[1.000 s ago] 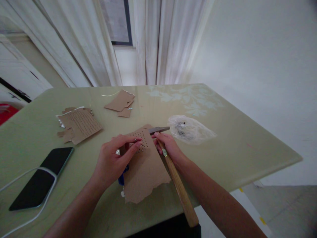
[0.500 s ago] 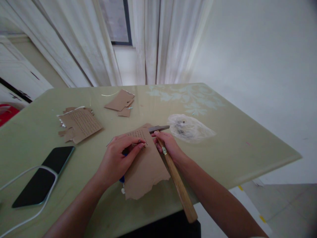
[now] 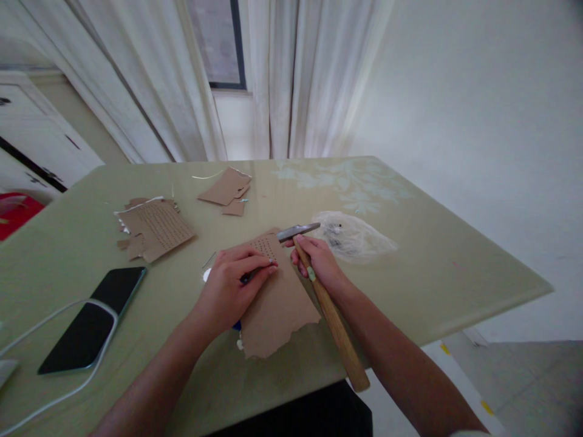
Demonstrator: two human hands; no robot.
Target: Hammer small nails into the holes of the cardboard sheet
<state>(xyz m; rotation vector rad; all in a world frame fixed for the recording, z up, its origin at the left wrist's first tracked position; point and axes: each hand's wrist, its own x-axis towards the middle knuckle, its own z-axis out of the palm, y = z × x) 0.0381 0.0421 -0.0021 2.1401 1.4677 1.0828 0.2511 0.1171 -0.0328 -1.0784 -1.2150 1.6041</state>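
A torn piece of brown cardboard with rows of small holes near its far end lies on the green table. My left hand rests on it with fingers curled, pinching a thin dark tool against the punched area. My right hand grips a hammer high on its wooden handle, just under the metal head, which lies beside the cardboard's far edge. Something blue shows under the cardboard by my left wrist.
A clear plastic bag with small dark items lies right of the hammer head. More cardboard scraps and further cardboard pieces sit farther left. A black phone with a white cable lies at the near left. Curtains hang behind the table.
My left hand has lowered from a raised pinch onto the punched part of the cardboard. The right hand and hammer have stayed about where they were; the view shifted slightly.
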